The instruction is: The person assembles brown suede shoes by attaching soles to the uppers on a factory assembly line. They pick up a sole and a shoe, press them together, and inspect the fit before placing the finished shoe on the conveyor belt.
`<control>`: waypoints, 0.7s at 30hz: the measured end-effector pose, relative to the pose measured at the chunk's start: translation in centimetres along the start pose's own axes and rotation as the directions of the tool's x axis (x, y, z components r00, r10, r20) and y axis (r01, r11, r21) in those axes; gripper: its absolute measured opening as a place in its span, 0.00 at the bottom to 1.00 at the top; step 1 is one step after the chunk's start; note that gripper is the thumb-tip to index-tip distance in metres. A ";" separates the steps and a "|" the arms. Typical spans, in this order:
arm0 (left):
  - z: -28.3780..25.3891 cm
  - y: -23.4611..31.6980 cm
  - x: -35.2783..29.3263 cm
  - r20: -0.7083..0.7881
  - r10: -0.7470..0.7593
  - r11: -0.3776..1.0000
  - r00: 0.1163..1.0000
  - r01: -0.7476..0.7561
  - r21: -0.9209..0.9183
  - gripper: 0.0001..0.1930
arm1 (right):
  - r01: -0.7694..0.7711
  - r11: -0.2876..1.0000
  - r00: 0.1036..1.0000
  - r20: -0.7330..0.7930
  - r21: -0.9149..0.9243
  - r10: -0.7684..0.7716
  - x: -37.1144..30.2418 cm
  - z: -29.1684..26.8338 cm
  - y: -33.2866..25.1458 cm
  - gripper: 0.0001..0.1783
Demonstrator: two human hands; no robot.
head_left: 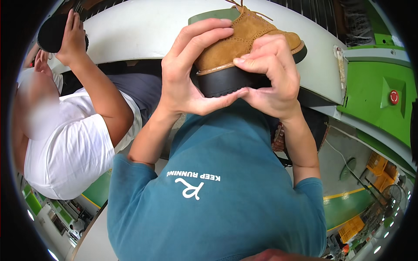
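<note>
The tan boot (222,48) is held by the two hands in front of the near edge of the white surface (130,40), closer to its right near corner, where the green machine (370,82) begins. Whether the boot also touches this surface, I cannot tell. The left hand (176,78) is bent around one end of the boot: two long fingers lie on the suede, and the thumb goes along under the thick black sole (222,83). The right hand (278,78) holds the side of the boot with curled fingers; one fingertip presses at the pale stitched welt (214,69), and its thumb meets the left thumb below the sole. In the boot opening a green piece (211,16) is seen, and brown laces (235,3) stand at the top.

The writing is mainly on the teal shirt (217,217) of the person: a line of small white letters and a big curly white emblem (190,189), upside down in this view. On the green machine, the round red button (393,97) carries a white mark like turning arrows. Beyond the surface's near edge, at left, a co-worker in a white shirt (74,148) lifts a black sole-shaped piece (54,34).
</note>
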State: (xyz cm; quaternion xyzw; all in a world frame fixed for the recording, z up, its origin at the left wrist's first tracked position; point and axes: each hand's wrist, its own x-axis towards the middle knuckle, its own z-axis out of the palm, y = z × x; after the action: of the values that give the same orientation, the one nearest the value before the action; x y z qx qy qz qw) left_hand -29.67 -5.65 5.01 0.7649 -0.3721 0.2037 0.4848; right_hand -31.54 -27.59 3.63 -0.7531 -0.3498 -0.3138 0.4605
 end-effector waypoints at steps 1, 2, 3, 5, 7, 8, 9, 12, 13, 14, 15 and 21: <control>0.2 -0.1 0.0 -0.014 0.004 1.000 1.000 -0.004 -0.004 0.43 | -0.017 1.000 1.000 0.009 -0.013 0.017 0.4 -0.3 0.1 0.34; 0.4 -0.2 0.0 -0.027 0.008 1.000 1.000 -0.008 -0.009 0.42 | -0.035 0.999 0.999 0.017 -0.027 0.035 0.8 -0.5 0.1 0.33; 0.6 0.0 0.0 -0.064 -0.002 0.999 0.998 -0.001 -0.039 0.39 | -0.188 0.981 0.982 0.034 0.045 0.186 1.3 -0.7 -0.4 0.36; 0.6 -0.5 -0.3 -0.058 -0.023 0.998 0.998 0.019 -0.064 0.37 | -0.281 0.960 0.959 0.018 -0.007 0.281 2.0 -0.6 -0.5 0.45; 0.6 -0.6 -0.4 -0.060 -0.031 0.994 0.998 0.024 -0.105 0.34 | -0.306 0.952 0.952 0.023 -0.027 0.306 2.3 -0.6 -0.4 0.48; 0.4 -0.9 -0.1 -0.045 -0.011 0.995 0.999 0.007 -0.104 0.34 | -0.311 0.950 0.950 0.018 -0.020 0.311 2.4 -0.6 -0.5 0.47; 0.1 -1.4 0.3 -0.031 0.008 0.995 1.000 -0.011 -0.104 0.34 | -0.317 0.948 0.948 0.013 -0.013 0.317 2.4 -0.6 -0.6 0.46; 0.1 -2.6 0.3 -0.002 -0.004 0.991 1.000 0.004 -0.132 0.35 | -0.170 0.944 0.981 0.044 -0.283 0.189 1.5 -3.4 1.8 0.47; 0.1 -3.3 0.3 0.007 0.010 0.989 1.000 -0.009 -0.146 0.35 | -0.149 0.920 0.981 0.062 -0.362 0.183 0.8 -4.9 2.8 0.47; 0.2 -3.9 0.3 0.016 0.021 0.987 1.000 -0.018 -0.163 0.36 | -0.226 0.900 0.957 0.086 -0.372 0.276 -0.4 -6.1 3.5 0.41; 0.3 -4.8 0.3 0.024 0.062 0.984 0.998 -0.058 -0.169 0.39 | -0.237 0.920 0.959 0.078 -0.312 0.274 -1.3 -6.3 4.3 0.37; 0.7 -4.2 0.3 -0.027 -0.058 0.988 0.998 0.053 -0.145 0.39 | -0.055 0.894 0.995 0.047 -0.445 0.085 -3.2 -4.6 3.8 0.29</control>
State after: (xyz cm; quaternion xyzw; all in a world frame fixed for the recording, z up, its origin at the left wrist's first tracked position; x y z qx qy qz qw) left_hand -26.23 -5.37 2.40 0.7348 -0.3566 0.1746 0.5500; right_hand -30.91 -33.84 1.06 -0.8600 -0.2566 -0.3438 0.2764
